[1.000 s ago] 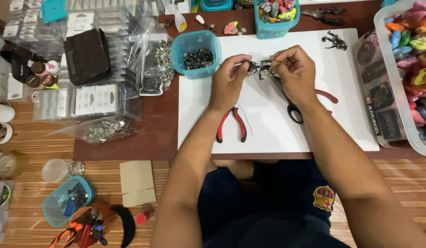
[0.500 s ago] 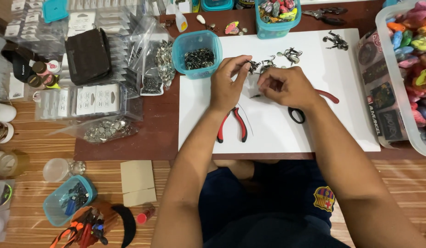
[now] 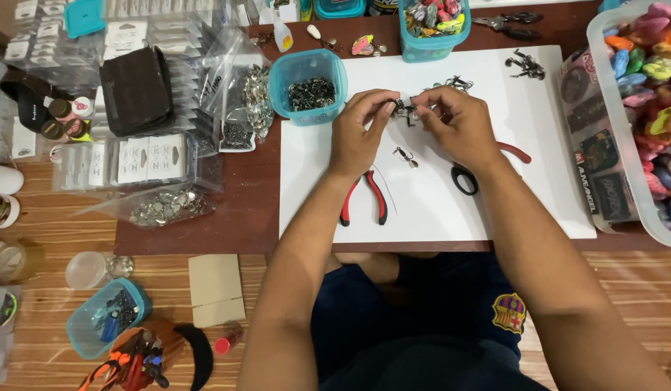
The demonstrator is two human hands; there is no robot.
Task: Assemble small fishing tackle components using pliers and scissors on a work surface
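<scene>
Change: my right hand (image 3: 458,127) has come back up from the mat, and both hands meet again over the small metal clasp (image 3: 402,108).
Left hand (image 3: 357,134): fingertips pinched narrow on the clasp's left side.
Right hand: fingertips closed on its right side (what exactly they grip is too small to tell).
Clasp: held just above the white mat (image 3: 437,203), near its top middle.
Loose piece (image 3: 406,156): a small clasp lying on the mat just below my hands.
Pliers (image 3: 364,197): red handles, on the mat under my left wrist, untouched.
Black ring (image 3: 463,179): beside my right wrist, half hidden by it.
Tub (image 3: 308,85): teal, full of dark metal bits, just left of my left hand.
Bin (image 3: 643,108): clear, with coloured pieces, far right.
Bags (image 3: 169,206): clear packets of parts, left of the mat.
</scene>
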